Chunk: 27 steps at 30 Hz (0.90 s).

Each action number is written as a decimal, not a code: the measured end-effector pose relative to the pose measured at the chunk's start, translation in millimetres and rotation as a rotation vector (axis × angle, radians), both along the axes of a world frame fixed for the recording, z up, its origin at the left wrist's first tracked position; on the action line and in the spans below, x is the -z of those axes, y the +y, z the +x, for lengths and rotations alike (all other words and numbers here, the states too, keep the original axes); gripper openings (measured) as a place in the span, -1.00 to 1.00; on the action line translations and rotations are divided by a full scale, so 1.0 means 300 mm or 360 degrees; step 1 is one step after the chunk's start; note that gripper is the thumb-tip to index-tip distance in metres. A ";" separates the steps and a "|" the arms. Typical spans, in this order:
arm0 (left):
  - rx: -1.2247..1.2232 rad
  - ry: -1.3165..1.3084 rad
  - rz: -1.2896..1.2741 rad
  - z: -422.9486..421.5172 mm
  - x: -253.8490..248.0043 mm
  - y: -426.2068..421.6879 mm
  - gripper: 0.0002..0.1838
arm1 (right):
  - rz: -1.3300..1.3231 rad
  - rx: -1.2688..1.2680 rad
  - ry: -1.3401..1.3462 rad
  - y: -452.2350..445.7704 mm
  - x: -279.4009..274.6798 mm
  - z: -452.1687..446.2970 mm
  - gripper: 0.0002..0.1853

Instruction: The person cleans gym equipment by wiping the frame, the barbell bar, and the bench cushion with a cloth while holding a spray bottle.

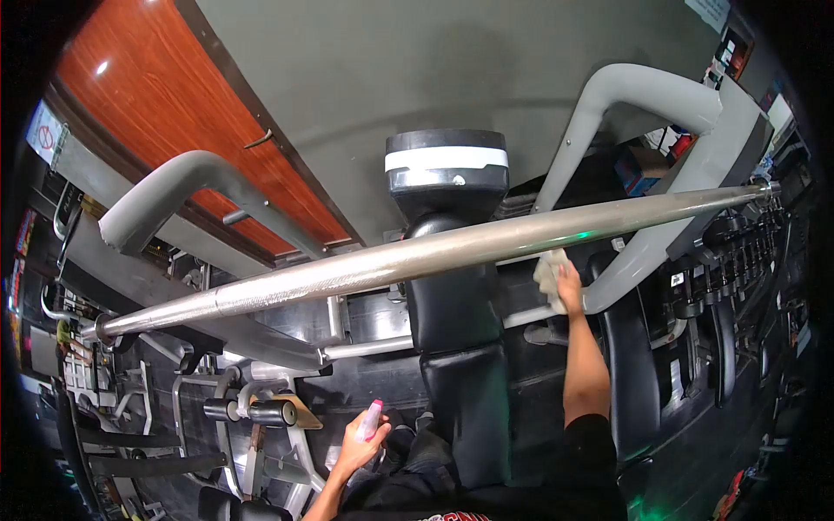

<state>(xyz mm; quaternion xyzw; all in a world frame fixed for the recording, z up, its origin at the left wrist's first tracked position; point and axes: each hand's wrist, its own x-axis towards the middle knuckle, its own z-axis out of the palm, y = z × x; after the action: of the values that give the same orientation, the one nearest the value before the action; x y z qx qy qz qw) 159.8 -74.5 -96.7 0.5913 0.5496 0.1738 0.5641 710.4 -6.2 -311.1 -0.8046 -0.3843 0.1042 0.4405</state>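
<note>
A long metal bar (347, 265) crosses the view from lower left to upper right. My right hand (568, 289) holds a pale cloth (551, 276) just below the right part of the bar; whether the cloth touches the bar I cannot tell. Low in the view, left of the bench, my left hand (360, 443) is wrapped round a small clear bottle (372, 420) with a pink top. A black padded bench (460, 382) runs between my two arms, under the bar.
Grey rack frames curve up at the left (187, 178) and right (643, 84). A brown wooden door (165, 95) stands at upper left. Dumbbells (725, 269) line the far right, with another black bench (630, 373) nearer. Gym machines with rollers (272, 413) are at lower left.
</note>
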 end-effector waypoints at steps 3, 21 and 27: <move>0.0024 -0.0022 0.0068 0.021 0.003 -0.003 -0.78 | 0.0246 -0.0267 0.0167 0.271 -0.090 -0.152 -0.69; -0.0017 -0.0066 -0.0038 0.003 0.036 0.035 -0.82 | -0.0276 0.0400 0.0547 -0.277 0.119 -0.783 -0.69; 0.0121 -0.0052 -0.0039 -0.045 0.065 0.016 -0.77 | 0.0151 0.0684 0.0600 -0.163 0.187 -1.209 -0.62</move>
<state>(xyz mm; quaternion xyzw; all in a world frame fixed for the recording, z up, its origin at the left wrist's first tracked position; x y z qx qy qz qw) 146.2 -69.7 -116.3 0.6018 0.5196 0.1550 0.5863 347.8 -55.1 -367.1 -0.8125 -0.1206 0.1382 0.5533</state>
